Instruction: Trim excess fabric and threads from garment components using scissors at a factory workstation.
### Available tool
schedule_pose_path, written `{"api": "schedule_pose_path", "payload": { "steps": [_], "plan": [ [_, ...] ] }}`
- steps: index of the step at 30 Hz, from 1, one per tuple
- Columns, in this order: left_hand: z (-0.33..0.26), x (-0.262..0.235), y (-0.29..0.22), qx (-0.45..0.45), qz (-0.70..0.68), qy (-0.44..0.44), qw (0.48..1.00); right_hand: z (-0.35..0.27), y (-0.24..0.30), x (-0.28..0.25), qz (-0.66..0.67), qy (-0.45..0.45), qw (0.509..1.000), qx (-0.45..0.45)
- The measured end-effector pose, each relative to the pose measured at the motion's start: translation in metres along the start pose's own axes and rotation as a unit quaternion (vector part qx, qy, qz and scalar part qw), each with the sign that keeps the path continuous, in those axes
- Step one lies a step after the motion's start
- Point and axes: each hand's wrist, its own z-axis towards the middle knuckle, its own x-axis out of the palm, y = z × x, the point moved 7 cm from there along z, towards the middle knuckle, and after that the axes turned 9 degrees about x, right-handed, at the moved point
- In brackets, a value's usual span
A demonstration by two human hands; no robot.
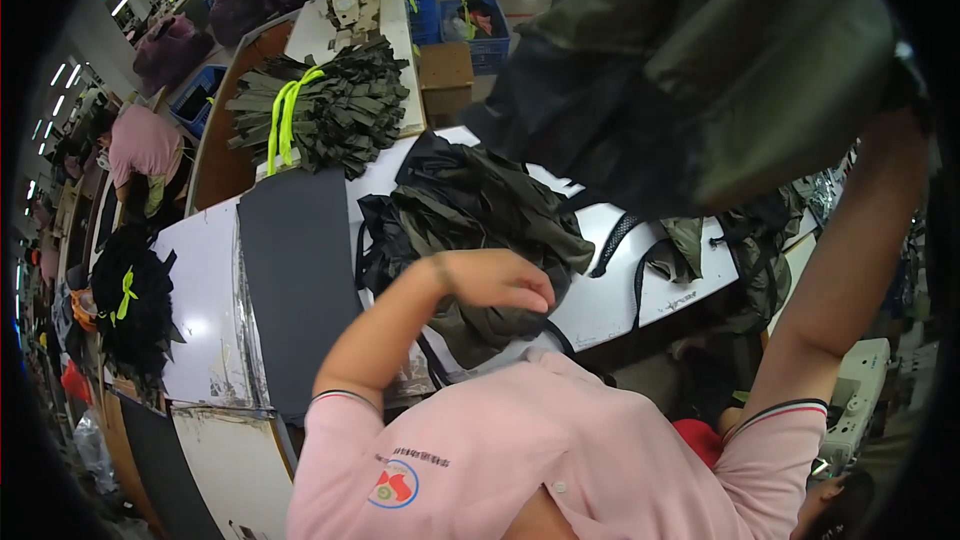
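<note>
At the far right my right arm is raised, and my right hand (pixel 903 108) grips the edge of a large olive-and-black cloth piece (pixel 700 80). The cloth hangs in the air over the table, blurred by motion; the fingers are partly lost in the dark rim. My left hand (pixel 500 282) is over a crumpled heap of olive and black sewn cloth (pixel 490 200) on the white table. Its fingers are curled in, with nothing visible in them. Black straps (pixel 617 245) trail from the cloth across the tabletop.
Left of the heap lies a dark grey board (pixel 290 290). Bundles of dark strips (pixel 345 105) and black pieces (pixel 130 295) have neon ties. A sewing machine (pixel 352 0) stands behind, near blue crates (pixel 478 35). Another person (pixel 148 145) bends at far left; a further person's head (pixel 840 505) is lower right.
</note>
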Motion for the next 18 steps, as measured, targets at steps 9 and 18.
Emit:
{"api": "schedule_pose_path", "payload": {
  "steps": [9,18],
  "plan": [
    [-0.094,0.081,-0.238,0.447,0.101,0.032,0.888,-0.066,-0.101,0.09,0.187,-0.161,0.849,0.468],
    [-0.127,-0.03,-0.231,0.562,0.034,-0.349,0.749,0.027,-0.039,0.095,0.383,-0.052,0.857,0.339]
  ]
}}
